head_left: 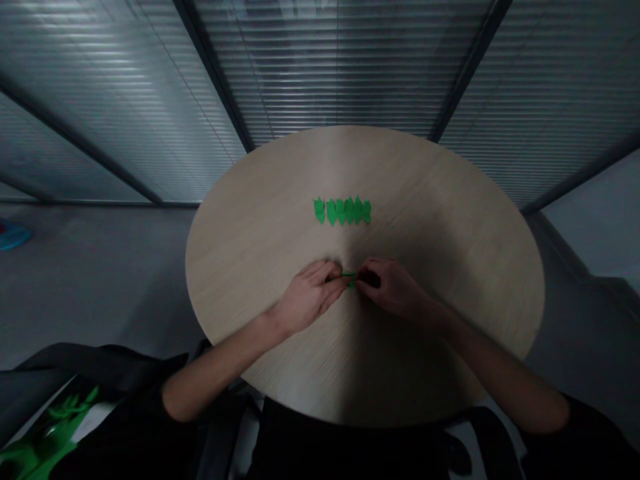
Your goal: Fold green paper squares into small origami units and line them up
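My left hand (309, 298) and my right hand (391, 287) meet at the middle of a round wooden table (450, 220). Both pinch a small piece of green folded paper (349, 277) between their fingertips; only a sliver of it shows between them. Beyond my hands, farther across the table, lies a row of several green folded paper pieces (343, 211), side by side and touching. My fingers are curled and closed on the small piece.
Window blinds with dark frames (320, 67) rise behind the table. Grey floor lies to the left, with a blue object (13, 235) at the far left edge. Green paper scraps (45, 440) rest low at the left near my lap.
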The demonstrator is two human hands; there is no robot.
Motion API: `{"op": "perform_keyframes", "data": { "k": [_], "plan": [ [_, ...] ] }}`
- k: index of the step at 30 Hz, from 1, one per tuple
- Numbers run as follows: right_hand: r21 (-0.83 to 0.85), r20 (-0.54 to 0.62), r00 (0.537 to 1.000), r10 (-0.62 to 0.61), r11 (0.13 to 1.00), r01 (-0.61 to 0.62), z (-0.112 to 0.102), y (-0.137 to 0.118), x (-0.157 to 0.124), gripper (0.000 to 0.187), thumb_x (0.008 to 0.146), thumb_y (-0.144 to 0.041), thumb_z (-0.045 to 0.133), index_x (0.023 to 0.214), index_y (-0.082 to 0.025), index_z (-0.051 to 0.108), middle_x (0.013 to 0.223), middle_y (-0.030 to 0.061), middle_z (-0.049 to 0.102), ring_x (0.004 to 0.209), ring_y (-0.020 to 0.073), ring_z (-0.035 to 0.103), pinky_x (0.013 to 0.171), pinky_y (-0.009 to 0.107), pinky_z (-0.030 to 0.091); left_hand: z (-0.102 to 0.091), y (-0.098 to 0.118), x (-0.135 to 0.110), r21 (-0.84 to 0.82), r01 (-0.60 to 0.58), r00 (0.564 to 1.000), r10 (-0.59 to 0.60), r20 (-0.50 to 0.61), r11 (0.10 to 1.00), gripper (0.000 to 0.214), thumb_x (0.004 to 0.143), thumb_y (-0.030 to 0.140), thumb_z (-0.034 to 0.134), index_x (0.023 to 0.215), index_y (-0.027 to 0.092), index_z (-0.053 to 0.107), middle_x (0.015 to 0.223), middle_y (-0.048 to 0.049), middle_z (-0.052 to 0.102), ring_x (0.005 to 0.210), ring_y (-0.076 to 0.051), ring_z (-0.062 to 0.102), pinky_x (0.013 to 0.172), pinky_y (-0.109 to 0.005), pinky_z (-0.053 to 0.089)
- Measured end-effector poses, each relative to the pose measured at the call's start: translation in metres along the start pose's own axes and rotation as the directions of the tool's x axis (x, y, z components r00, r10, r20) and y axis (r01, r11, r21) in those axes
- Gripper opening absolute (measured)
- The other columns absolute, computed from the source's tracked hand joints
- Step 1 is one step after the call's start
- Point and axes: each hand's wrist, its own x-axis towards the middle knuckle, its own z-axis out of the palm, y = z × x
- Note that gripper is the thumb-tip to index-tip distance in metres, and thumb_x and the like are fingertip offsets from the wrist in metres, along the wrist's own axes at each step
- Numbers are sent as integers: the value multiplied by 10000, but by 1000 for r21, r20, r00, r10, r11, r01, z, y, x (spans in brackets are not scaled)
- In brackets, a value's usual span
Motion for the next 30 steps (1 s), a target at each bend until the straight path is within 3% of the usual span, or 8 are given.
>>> {"op": "perform_keyframes", "data": {
  "k": [10,30],
  "plan": [
    [-51,-26,999,32,998,-33,6,0,1,54,890,-189,700,858,-183,657,877,63,715,821,215,650,809,348,440,-1,3,-1,171,-113,993,103,66,979,343,1114,309,465,1192,100,726,987,-100,682,928,-243,643,807,-379,589],
    [-49,-11,999,37,998,-37,3,-3,1,98,880,-179,708,823,-188,630,841,53,695,796,205,627,784,335,437,-7,2,-2,109,-98,990,86,114,989,357,1116,316,447,1153,143,757,1024,-100,661,970,-242,628,831,-383,568]
  ]
}}
